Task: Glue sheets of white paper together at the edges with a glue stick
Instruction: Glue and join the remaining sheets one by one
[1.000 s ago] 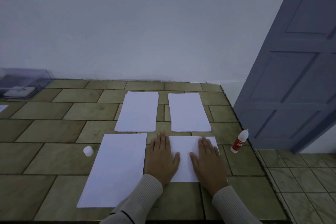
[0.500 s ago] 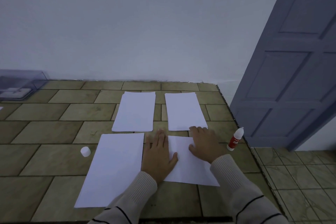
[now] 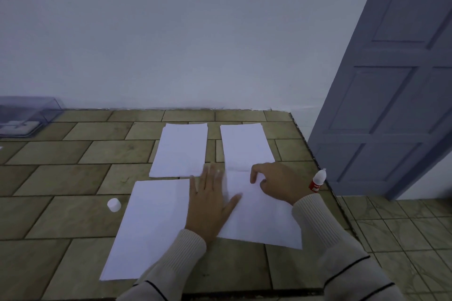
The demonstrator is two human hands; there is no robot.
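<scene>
Several white sheets lie on the tiled table [image 3: 61, 178]. The near right sheet [image 3: 259, 217] meets the far right sheet [image 3: 244, 146] at its top edge. My left hand [image 3: 210, 200] lies flat, fingers straight, on the left edge of the near right sheet. My right hand [image 3: 276, 183] rests on the sheet's top edge, fingertips bent down onto the seam. A far left sheet [image 3: 181, 151] and a near left sheet [image 3: 149, 227] lie apart. The glue bottle [image 3: 317, 180], red label and white nozzle, stands uncapped by the table's right edge. Its white cap [image 3: 114, 204] sits left of the sheets.
A clear plastic box [image 3: 27, 115] stands at the far left against the white wall. The table's right edge drops to a tiled floor [image 3: 403, 232]. A blue-grey door [image 3: 391, 85] stands open on the right.
My right hand has moved from flat on the near right sheet up to its top edge. The sheet has slid forward and turned slightly. My left hand stayed flat.
</scene>
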